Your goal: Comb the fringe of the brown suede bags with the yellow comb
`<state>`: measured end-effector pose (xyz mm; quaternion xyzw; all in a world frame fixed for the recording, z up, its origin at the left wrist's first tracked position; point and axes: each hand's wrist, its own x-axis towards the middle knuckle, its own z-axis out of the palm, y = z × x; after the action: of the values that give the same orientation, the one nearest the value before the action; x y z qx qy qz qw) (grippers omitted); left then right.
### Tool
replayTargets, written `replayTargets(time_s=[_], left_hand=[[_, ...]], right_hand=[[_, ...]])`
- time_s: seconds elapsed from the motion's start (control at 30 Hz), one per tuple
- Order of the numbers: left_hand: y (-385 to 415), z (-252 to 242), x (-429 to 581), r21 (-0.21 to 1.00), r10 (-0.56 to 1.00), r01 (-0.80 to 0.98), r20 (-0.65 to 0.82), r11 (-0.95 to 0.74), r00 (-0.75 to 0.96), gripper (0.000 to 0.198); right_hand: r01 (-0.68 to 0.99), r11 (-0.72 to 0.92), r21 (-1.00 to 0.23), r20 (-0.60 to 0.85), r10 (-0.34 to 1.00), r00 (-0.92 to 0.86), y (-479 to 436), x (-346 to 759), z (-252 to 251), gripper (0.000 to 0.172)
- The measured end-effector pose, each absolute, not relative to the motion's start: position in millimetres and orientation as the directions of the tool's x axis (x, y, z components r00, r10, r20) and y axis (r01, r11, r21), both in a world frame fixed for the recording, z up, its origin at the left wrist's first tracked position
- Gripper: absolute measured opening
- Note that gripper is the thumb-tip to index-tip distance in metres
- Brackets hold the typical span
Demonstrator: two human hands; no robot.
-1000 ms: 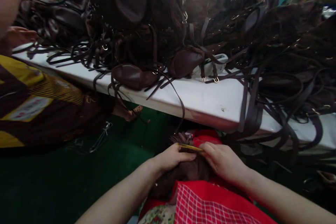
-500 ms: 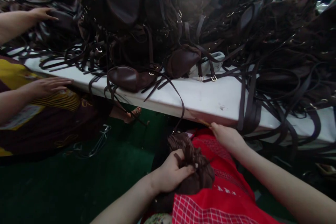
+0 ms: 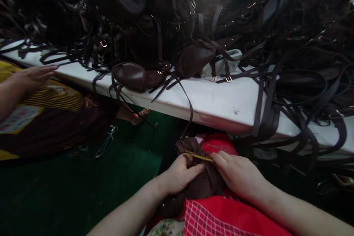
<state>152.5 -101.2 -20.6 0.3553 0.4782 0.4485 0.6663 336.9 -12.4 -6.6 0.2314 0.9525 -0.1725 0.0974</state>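
My left hand (image 3: 175, 177) grips a gathered dark brown bag (image 3: 206, 184) on my lap, its thumb lying across the bunched material. A narrow brown strap runs from the bag up to the table edge. Pinched in my right hand (image 3: 239, 169) is a thin yellow stick (image 3: 201, 157), whose far end lies over the bag by my left fingers. I cannot tell what kind of tool the stick is. Under the bag, a red apron (image 3: 221, 214) with a checked trim covers my lap.
A long white table (image 3: 218, 99) carries heaped dark brown bags (image 3: 132, 77), straps hanging over its edge. A pale plastic container (image 3: 231, 62) stands among them. At left is another person's hand (image 3: 30, 77) and yellow-and-dark apron (image 3: 58, 118). The floor (image 3: 121, 184) is green.
My right hand has moved from beside the table edge down to the bag, bringing the stick over it. My left hand keeps its hold. The other person's far arm has left the view.
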Motion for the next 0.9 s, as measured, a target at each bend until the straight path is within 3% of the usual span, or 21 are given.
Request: replayTargets(time_s=[0.13, 0.27, 0.37, 0.43, 0.5, 0.57, 0.63, 0.8, 0.9], left_hand=[[-106.6, -18.0, 151.1, 0.907, 0.926, -0.190, -0.365, 0.377, 0.096, 0.035], [-110.1, -18.0, 148.8, 0.923, 0.931, -0.125, -0.361, 0.364, 0.046, 0.033], [-109.4, -18.7, 147.1, 0.923, 0.928, -0.096, -0.372, 0.373, 0.026, 0.033], [-107.4, -19.6, 146.8, 0.921, 0.929, -0.121, -0.370, 0.370, 0.024, 0.034], [-105.3, -20.8, 147.2, 0.919, 0.932, -0.159, -0.360, 0.361, 0.033, 0.034], [-104.5, -21.4, 147.8, 0.919, 0.934, -0.167, -0.354, 0.356, 0.038, 0.034], [-106.0, -21.0, 147.9, 0.923, 0.934, -0.145, -0.354, 0.356, 0.043, 0.033], [-115.6, -18.6, 145.8, 0.952, 0.953, -0.052, -0.302, 0.301, -0.011, 0.030], [-116.5, -18.6, 144.8, 0.956, 0.956, -0.026, -0.293, 0.292, -0.028, 0.030]], right_hand=[[0.504, 0.844, -0.184, -0.275, 0.449, -0.850, 3.3, 335.4, -22.5, 0.019], [0.679, 0.727, -0.099, -0.301, 0.629, -0.717, 34.7, 343.6, -39.0, 0.018], [0.752, 0.614, -0.239, -0.227, 0.718, -0.658, 42.7, 350.6, -31.0, 0.024], [0.637, 0.661, -0.396, -0.139, 0.642, -0.754, 32.2, 351.1, -16.4, 0.024], [0.485, 0.756, -0.440, -0.107, 0.492, -0.864, 14.5, 347.0, -2.8, 0.022], [0.413, 0.829, -0.376, -0.160, 0.381, -0.911, -0.6, 340.0, 2.1, 0.021], [0.442, 0.854, -0.273, -0.242, 0.384, -0.891, -5.0, 334.1, -4.2, 0.018], [0.623, 0.774, -0.113, -0.328, 0.563, -0.759, 29.3, 339.6, -36.6, 0.018], [0.723, 0.668, -0.176, -0.259, 0.677, -0.689, 44.2, 349.7, -32.8, 0.024]])
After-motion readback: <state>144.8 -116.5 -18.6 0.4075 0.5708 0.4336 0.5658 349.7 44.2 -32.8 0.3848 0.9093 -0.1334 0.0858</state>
